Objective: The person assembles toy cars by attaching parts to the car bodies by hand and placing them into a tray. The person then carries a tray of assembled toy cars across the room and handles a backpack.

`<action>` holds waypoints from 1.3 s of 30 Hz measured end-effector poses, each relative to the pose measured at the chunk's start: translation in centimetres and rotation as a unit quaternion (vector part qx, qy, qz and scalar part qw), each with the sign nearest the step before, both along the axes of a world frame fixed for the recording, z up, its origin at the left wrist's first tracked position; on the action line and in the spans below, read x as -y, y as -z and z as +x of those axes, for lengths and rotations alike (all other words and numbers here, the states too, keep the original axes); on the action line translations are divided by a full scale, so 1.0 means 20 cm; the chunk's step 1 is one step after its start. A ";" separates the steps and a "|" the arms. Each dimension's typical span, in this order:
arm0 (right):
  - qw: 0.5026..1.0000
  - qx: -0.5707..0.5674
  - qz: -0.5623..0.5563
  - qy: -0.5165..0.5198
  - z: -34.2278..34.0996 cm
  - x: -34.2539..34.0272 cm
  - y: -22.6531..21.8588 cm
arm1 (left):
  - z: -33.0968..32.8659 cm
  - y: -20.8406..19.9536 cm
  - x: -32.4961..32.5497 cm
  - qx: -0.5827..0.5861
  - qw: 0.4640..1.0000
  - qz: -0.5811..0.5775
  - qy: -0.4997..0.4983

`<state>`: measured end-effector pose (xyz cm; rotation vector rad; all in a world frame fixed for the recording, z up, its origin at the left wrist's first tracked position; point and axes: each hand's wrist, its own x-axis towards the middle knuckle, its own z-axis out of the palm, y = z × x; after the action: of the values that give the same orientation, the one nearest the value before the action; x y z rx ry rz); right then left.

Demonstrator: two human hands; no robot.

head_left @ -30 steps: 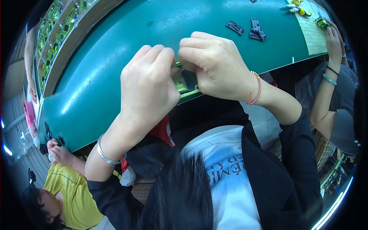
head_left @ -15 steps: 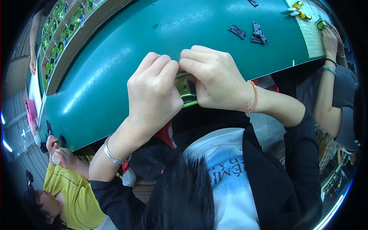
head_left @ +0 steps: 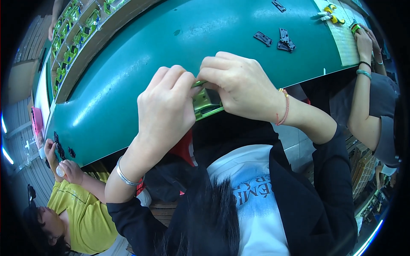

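Green flat metal-looking part (head_left: 204, 103) is lying crosswise between both hands, left hand (head_left: 164, 112) and right hand (head_left: 239, 87) pinching its opposite ends, mostly hidden.

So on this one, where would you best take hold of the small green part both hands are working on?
Probably by its lower edge, coming from the person's near side. The green part is mostly hidden between the left hand and right hand, which pinch its top; only the lower edge juts out free over the edge of the green table.
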<state>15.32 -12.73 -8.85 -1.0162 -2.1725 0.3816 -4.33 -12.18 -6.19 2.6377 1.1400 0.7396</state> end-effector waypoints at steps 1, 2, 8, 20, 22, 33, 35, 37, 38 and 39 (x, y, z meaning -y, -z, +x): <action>0.999 0.029 -0.009 0.012 0.00 0.01 0.00 | 0.01 0.01 0.00 0.000 1.000 -0.001 0.000; 0.999 0.029 -0.009 0.012 -0.01 0.02 0.00 | 0.01 0.02 0.00 0.012 1.000 -0.006 0.009; 1.000 -0.022 0.013 0.015 -0.04 0.02 -0.01 | 0.01 0.01 -0.01 0.049 0.999 -0.014 0.003; 0.999 0.030 0.001 0.039 -0.02 0.11 0.00 | -0.03 0.07 0.24 0.151 0.975 -0.075 -0.146; 0.999 0.027 0.001 0.034 -0.02 0.11 0.01 | -0.03 0.07 0.26 0.161 0.974 -0.068 -0.145; 0.999 -0.030 -0.030 -0.007 0.06 0.10 -0.04 | -0.03 -0.11 0.26 0.198 0.956 -0.188 -0.104; 0.899 -0.244 -0.352 -0.090 0.08 0.10 -0.08 | -0.09 -0.16 0.25 0.432 0.840 -0.318 -0.079; 0.711 -0.413 -0.546 -0.160 0.10 0.09 -0.06 | -0.13 -0.21 0.24 0.444 0.831 -0.329 -0.068; 0.587 -0.489 -0.613 -0.200 0.12 0.10 -0.04 | -0.15 -0.20 0.24 0.439 0.837 -0.322 -0.063; 0.445 -0.552 -0.664 -0.238 0.13 0.11 -0.03 | -0.16 -0.20 0.24 0.433 0.843 -0.313 -0.060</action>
<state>17.88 -14.93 -8.16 -0.3287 -0.4634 2.4193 -7.54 -17.01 -2.13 1.4225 1.0052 1.1560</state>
